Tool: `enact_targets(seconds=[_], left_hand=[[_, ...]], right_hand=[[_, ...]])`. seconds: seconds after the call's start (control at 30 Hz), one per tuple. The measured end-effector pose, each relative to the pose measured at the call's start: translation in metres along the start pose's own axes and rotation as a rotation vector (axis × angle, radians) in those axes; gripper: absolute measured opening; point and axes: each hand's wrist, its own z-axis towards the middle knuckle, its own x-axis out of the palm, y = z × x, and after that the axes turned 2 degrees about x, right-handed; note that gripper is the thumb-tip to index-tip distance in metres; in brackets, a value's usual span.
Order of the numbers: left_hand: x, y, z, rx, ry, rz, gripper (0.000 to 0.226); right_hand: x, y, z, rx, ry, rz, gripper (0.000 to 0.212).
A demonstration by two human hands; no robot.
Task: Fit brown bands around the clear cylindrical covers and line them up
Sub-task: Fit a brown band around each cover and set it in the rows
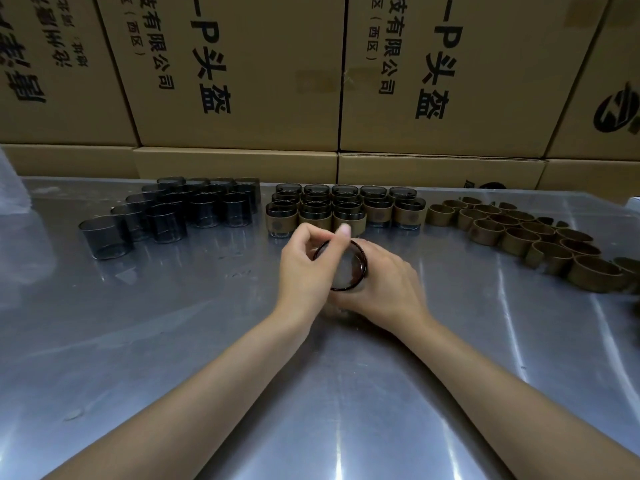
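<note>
On the near-centre of the shiny metal table [173, 341], the left hand [303, 271] and right hand [388, 285] both grasp one clear smoky cylindrical cover [341, 266], fingers curled round its rim and sides. Just beyond stands a block of banded covers [346, 209]. Far left sit bare clear covers [166, 213]; far right, loose brown paper bands [519, 233]. Printed cardboard boxes [242, 71] rise behind.

Bare covers [166, 209] left, bands [519, 233] right

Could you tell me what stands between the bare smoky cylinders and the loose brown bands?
In the head view, rows of banded clear cylindrical covers stand between them, on the shiny metal table.
</note>
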Motion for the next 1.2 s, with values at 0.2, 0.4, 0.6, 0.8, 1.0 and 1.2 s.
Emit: enact_targets(seconds=[0.2, 0.4, 0.6, 0.8, 1.0, 1.2], left_hand=[[-0.001, 0.0, 0.003, -0.106, 0.051, -0.136, 0.027], [-0.003, 0.001, 0.004, -0.164, 0.119, -0.234, 0.025], [0.003, 0.01, -0.005, 0.078, 0.255, -0.01, 0.055], [-0.006, 0.013, 0.005, -0.305, 0.123, -0.203, 0.042], [-0.006, 0.012, 0.009, -0.577, 0.304, -0.428, 0.075], [-0.002, 0.013, 0.011, -0.532, 0.136, -0.371, 0.058]], right_hand=[[0.001, -0.001, 0.001, 0.048, -0.077, 0.096, 0.067], [0.001, -0.003, 0.002, 0.08, -0.071, 0.137, 0.063], [0.0, -0.005, 0.004, 0.156, -0.049, 0.114, 0.068], [0.005, 0.001, 0.003, 0.043, -0.057, 0.262, 0.069], [0.008, 0.008, 0.003, -0.001, -0.204, 0.345, 0.068], [0.011, 0.007, -0.001, 0.033, -0.144, 0.374, 0.059]])
